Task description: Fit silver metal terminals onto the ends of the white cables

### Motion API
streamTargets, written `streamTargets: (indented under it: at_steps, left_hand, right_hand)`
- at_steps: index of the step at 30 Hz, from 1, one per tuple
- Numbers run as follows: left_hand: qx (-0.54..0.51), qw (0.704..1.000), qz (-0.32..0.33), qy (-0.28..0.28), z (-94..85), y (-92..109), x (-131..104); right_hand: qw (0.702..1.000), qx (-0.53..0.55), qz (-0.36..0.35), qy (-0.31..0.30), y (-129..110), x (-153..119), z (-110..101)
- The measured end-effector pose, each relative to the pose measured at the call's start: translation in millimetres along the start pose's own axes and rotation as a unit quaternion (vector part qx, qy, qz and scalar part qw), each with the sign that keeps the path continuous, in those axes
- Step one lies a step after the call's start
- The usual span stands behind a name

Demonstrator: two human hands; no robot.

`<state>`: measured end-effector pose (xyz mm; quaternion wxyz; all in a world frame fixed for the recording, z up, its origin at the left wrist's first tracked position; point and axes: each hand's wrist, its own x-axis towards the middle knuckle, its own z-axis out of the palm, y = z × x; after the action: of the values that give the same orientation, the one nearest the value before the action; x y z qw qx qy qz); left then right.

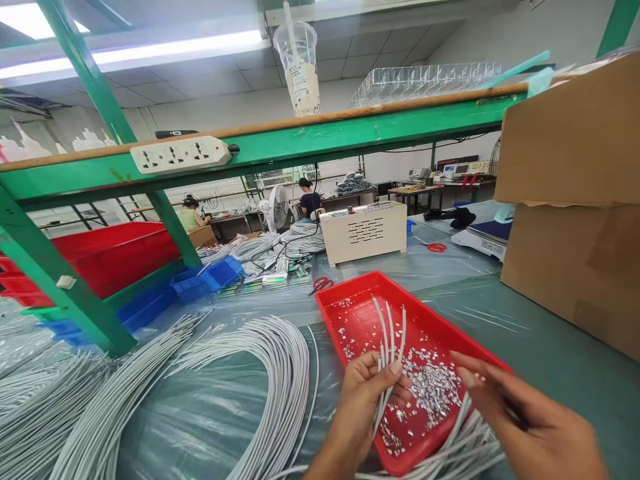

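Observation:
My left hand (367, 393) is closed around several grey cables (390, 333), their cut ends pointing up over a red tray (350, 293). Small shiny metal pieces (433, 387) lie in a heap and scattered on the tray's floor. My right hand (530, 413), slightly blurred, hovers over the tray's right side; its fingers look apart, with no held thing visible. Below it, more grey cables (470, 447) run over the near end of the tray. A curved bundle of grey cables (285, 373) lies left of the tray.
More cable bundles (125, 380) cover the left. Red-handled scissors (323, 284) lie behind the tray, before a beige box-shaped machine (365, 233). Cardboard boxes (570, 267) stand at right. A green shelf frame (350, 130) crosses above, bearing a drink cup (303, 80). Two people sit farther back.

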<state>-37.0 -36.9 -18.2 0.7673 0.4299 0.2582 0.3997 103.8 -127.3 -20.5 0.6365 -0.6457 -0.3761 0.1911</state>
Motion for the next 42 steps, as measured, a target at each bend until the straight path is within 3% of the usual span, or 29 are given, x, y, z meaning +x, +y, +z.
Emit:
streamTargets:
  at_steps: [3, 5, 8, 13, 18, 22, 32, 38, 42]
  left_hand:
    - [0.015, 1.000, 0.003, -0.016, 0.3, 0, -1]
    - [0.014, 1.000, 0.005, -0.021, 0.2, 0, -1]
    - [0.002, 1.000, 0.002, -0.015, -0.7, 1, 0]
    - [0.004, 0.997, 0.044, 0.056, -1.8, 8, 0]
    - [0.057, 0.997, 0.031, 0.041, 1.9, 12, -4]
    - [0.046, 0.997, 0.010, 0.066, 2.4, 12, -5]
    - [0.026, 0.999, -0.001, 0.026, -3.3, 14, -5]
    - [0.145, 0.988, 0.038, 0.048, -5.2, 20, -1]
    - [0.188, 0.980, 0.046, 0.044, -5.4, 21, -2]
  right_hand:
    - [0.992, 0.060, 0.004, -0.113, -13, 10, 28]
    - [0.986, 0.090, 0.013, -0.137, -16, 15, 39]
    - [0.981, 0.126, 0.041, -0.142, -16, 17, 46]
    - [0.960, 0.190, 0.152, -0.137, -5, 1, 54]
    - [0.943, 0.219, 0.207, -0.142, 10, -19, 63]
    - [0.948, 0.219, 0.183, -0.142, 19, -20, 64]
    - [0.961, 0.189, 0.107, -0.171, 9, -15, 63]
    - [0.968, 0.145, 0.101, -0.176, 1, 5, 47]
    - [0.967, 0.123, 0.064, -0.212, -6, 10, 42]
